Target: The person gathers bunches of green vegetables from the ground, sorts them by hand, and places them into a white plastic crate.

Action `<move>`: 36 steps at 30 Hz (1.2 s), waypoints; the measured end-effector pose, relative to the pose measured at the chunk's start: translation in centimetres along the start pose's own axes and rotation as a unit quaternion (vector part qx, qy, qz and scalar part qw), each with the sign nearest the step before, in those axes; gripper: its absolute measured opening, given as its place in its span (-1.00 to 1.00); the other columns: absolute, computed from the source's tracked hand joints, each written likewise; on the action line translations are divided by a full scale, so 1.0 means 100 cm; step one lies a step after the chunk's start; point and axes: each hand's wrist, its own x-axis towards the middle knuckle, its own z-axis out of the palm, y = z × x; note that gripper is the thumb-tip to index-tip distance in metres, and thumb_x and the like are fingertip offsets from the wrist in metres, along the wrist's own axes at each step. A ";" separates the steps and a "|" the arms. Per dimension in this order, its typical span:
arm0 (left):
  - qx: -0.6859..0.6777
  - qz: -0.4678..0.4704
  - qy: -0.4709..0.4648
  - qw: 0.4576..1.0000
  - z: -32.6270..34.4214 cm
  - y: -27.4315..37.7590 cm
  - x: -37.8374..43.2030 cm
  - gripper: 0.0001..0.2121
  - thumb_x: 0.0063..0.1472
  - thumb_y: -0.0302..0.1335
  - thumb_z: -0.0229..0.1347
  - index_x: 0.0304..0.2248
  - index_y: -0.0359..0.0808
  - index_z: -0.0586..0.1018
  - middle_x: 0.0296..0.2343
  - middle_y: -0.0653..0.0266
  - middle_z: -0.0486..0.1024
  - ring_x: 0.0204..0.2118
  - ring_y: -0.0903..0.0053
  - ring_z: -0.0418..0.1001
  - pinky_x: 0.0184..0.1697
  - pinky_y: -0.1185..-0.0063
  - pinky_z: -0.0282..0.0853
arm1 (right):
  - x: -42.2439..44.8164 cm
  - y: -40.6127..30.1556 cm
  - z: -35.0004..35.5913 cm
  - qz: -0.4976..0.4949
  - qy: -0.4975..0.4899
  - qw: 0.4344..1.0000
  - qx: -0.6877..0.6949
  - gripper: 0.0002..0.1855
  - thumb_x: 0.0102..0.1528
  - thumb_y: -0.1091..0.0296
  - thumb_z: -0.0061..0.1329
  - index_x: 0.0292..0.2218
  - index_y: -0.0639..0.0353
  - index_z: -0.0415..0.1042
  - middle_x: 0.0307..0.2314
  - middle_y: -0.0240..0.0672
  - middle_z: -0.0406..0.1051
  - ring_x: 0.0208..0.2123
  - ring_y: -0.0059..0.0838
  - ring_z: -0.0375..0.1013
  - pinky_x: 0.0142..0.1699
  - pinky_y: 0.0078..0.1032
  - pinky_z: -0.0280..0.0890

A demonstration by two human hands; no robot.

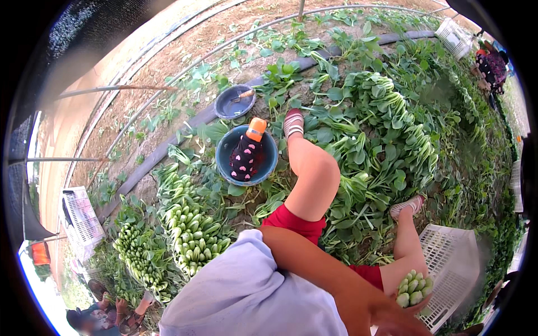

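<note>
At the lower right, my left arm reaches across my body, and a bunch of small leafy green heads, bok choy by their look (414,287), is held above my thigh, stem ends up. My left hand (403,315) is low beside the bunch, with fingers around its underside. My right hand cannot be told apart from the overlapping skin there. Next to the bunch stands a white plastic crate (452,262). Before me, a blue basin (220,168) holds a bottle with an orange cap (256,129) in a black cover with pink hearts.
A smaller basin (222,110) holds a wooden-handled tool (243,95). Stacked greens lie in rows at left (193,235) and right (403,113). Another crate (84,218) stands left. A person (94,317) crouches lower left; another (491,67) is at upper right. A dark hose (151,161) crosses the ground.
</note>
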 end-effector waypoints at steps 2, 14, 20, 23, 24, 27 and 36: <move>0.217 -0.057 0.185 0.957 -0.020 0.052 -0.050 -0.45 0.23 -0.32 0.02 0.09 -0.47 0.16 0.08 -0.01 0.12 0.10 0.34 0.19 0.07 0.40 0.16 | 0.008 -0.007 0.012 -0.006 -0.031 0.999 0.036 0.01 -0.20 0.25 0.24 0.15 0.34 -0.07 0.05 0.04 0.11 0.07 0.01 0.18 0.17 -0.17 0.08; 0.628 -0.318 0.709 -0.031 0.014 0.174 -0.510 -0.71 0.09 -0.61 -0.13 -0.18 -0.30 0.47 -0.26 0.04 0.44 -0.20 0.20 0.41 -0.09 0.39 0.30 | 0.020 -0.020 0.015 0.077 -0.063 0.993 0.070 0.04 -0.23 0.32 0.26 0.16 0.32 -0.10 0.05 0.01 0.11 0.09 -0.02 0.15 0.17 -0.16 0.06; 0.541 -0.506 0.671 -0.017 -0.011 0.181 -0.577 -0.60 0.08 -0.55 -0.08 -0.03 -0.18 0.39 -0.25 -0.03 0.46 -0.17 0.10 0.42 -0.09 0.30 0.31 | 0.034 -0.048 0.012 0.103 -0.054 0.984 0.133 0.09 -0.28 0.38 0.31 0.15 0.28 -0.12 0.01 -0.14 0.14 -0.03 -0.19 0.22 0.07 -0.28 0.18; 0.518 -0.498 0.696 -0.004 0.014 0.183 -0.579 -0.69 0.06 -0.54 -0.01 -0.15 -0.22 0.49 -0.31 -0.03 0.50 -0.21 0.11 0.45 -0.12 0.33 0.34 | 0.043 -0.054 0.024 0.107 -0.073 0.967 0.220 0.14 -0.32 0.41 0.35 0.15 0.24 -0.14 -0.02 -0.26 0.17 -0.13 -0.31 0.28 -0.01 -0.36 0.28; 0.508 -0.519 0.687 0.024 0.003 0.185 -0.575 -0.72 0.05 -0.53 0.01 -0.19 -0.23 0.52 -0.33 -0.02 0.51 -0.22 0.12 0.46 -0.12 0.34 0.35 | 0.042 -0.055 0.021 0.117 -0.068 0.962 0.237 0.16 -0.34 0.42 0.36 0.15 0.23 -0.15 -0.03 -0.30 0.18 -0.16 -0.35 0.30 -0.04 -0.39 0.32; 0.478 -0.560 0.675 0.038 -0.018 0.181 -0.566 -0.80 0.01 -0.51 0.08 -0.31 -0.27 0.58 -0.37 0.01 0.53 -0.24 0.15 0.48 -0.14 0.37 0.36 | 0.037 -0.052 0.014 0.110 -0.063 0.971 0.204 0.23 -0.31 0.43 0.35 0.21 0.22 -0.25 0.02 -0.29 0.13 -0.14 -0.34 0.28 0.01 -0.36 0.29; 0.477 -0.457 0.749 0.048 -0.018 0.189 -0.575 -0.87 0.00 -0.52 0.09 -0.41 -0.35 0.54 -0.50 0.10 0.53 -0.44 0.36 0.53 -0.35 0.44 0.42 | 0.024 -0.019 0.008 0.018 -0.027 0.999 0.012 0.05 -0.22 0.35 0.24 0.17 0.31 -0.14 0.09 0.00 0.05 0.11 -0.05 0.12 0.21 -0.18 -0.01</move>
